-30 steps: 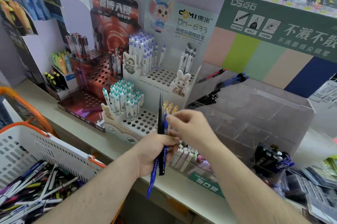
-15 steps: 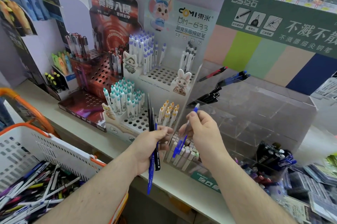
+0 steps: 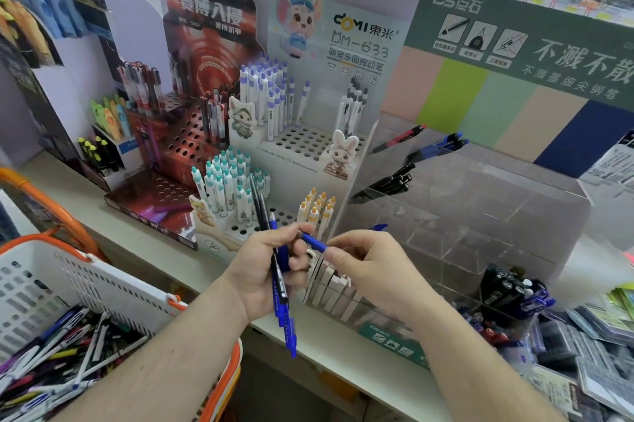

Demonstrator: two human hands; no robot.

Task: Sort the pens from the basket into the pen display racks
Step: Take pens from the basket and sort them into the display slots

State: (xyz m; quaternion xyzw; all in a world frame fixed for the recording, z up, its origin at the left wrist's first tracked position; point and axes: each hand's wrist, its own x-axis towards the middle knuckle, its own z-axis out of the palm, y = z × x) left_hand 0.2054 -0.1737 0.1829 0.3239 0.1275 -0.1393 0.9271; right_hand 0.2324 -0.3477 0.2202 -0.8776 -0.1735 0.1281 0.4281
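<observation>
At lower left, loose pens fill the basket (image 3: pixel 103 287). At centre, a bundle of pens (image 3: pixel 279 270) is gripped upright in the left hand (image 3: pixel 264 270). One blue pen (image 3: pixel 314 242), raised half a second ago, is now pinched by the right hand (image 3: pixel 368 267) and tilted back toward the bundle (probably being regripped), so racking in the clear acrylic rack (image 3: pixel 463 215) is not yet done.

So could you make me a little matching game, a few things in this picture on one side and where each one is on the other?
Things:
1. bundle of pens
2. single blue pen
3. basket
4. teal-capped pens

Places:
A. lower left, full of loose pens
B. gripped in the left hand
C. standing in the white rack
D. pinched by the right hand

Pairs: 1-B, 2-D, 3-A, 4-C
</observation>
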